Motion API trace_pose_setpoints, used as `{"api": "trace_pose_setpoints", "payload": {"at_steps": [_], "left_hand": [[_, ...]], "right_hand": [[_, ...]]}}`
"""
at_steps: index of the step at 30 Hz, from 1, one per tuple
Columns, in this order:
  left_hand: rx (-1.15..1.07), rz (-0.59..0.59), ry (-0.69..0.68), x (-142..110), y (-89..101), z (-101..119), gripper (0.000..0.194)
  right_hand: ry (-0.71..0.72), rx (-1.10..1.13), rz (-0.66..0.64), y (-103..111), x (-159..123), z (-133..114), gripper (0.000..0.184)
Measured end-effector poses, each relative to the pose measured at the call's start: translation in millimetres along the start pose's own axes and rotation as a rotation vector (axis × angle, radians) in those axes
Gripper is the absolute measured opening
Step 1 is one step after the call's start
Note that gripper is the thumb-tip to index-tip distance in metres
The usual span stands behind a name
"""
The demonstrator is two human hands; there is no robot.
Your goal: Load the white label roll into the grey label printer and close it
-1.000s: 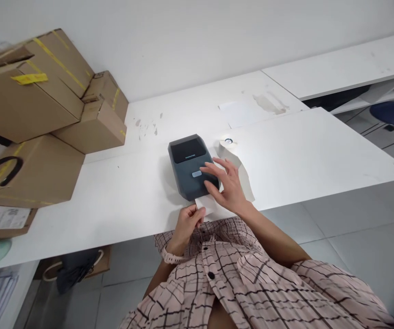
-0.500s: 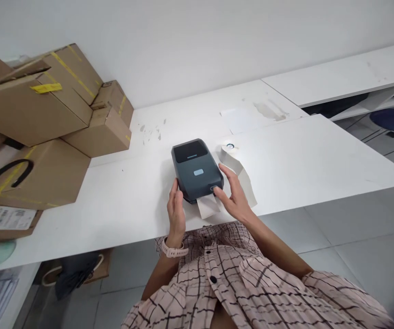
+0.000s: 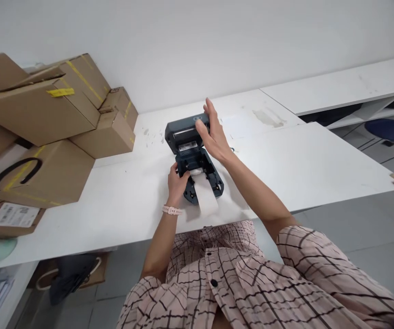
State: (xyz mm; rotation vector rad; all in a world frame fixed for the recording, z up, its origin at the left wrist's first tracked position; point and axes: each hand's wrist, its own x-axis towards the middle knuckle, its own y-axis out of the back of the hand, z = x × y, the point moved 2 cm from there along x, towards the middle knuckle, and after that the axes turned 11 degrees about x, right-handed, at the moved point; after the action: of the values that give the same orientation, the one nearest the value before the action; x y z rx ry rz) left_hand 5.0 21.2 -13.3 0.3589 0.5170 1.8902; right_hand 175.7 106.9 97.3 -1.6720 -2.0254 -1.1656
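Holding a printer [image 3: 202, 157] open

Angular dark plastic, the printer sits on the smooth white table [image 3: 114, 196]. Around its base, the left hand [image 3: 177, 183] grips at nine o'clock; the right hand [image 3: 213, 137], fingers loosely spread, touches the upturned lid [image 3: 183, 133] at one. Flat white paper [image 3: 206, 196] extends toward six. Boxy cardboard cartons [image 3: 39, 112] stack at ten.

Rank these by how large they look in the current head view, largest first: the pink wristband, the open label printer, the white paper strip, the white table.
1. White table
2. Open label printer
3. White paper strip
4. Pink wristband
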Motion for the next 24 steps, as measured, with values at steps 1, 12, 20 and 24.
{"api": "trace_pose_setpoints", "payload": {"at_steps": [1,12,20,24], "left_hand": [[0.02,-0.011,-0.006,0.5,-2.3,-1.8,0.062],[0.095,-0.003,0.008,-2.1,-2.1,-2.7,0.068],[0.205,-0.068,-0.031,1.1,9.3,-5.5,0.085],[0.215,-0.029,-0.035,0.0,7.9,-5.8,0.083]], "right_hand": [[0.035,-0.064,-0.015,-1.0,11.2,4.0,0.081],[0.03,-0.399,-0.578,-28.9,-8.6,5.8,0.037],[-0.115,-0.561,-1.136,-64.3,-30.4,28.6,0.034],[-0.141,-0.47,-1.211,-59.7,-20.4,29.5,0.032]]}}
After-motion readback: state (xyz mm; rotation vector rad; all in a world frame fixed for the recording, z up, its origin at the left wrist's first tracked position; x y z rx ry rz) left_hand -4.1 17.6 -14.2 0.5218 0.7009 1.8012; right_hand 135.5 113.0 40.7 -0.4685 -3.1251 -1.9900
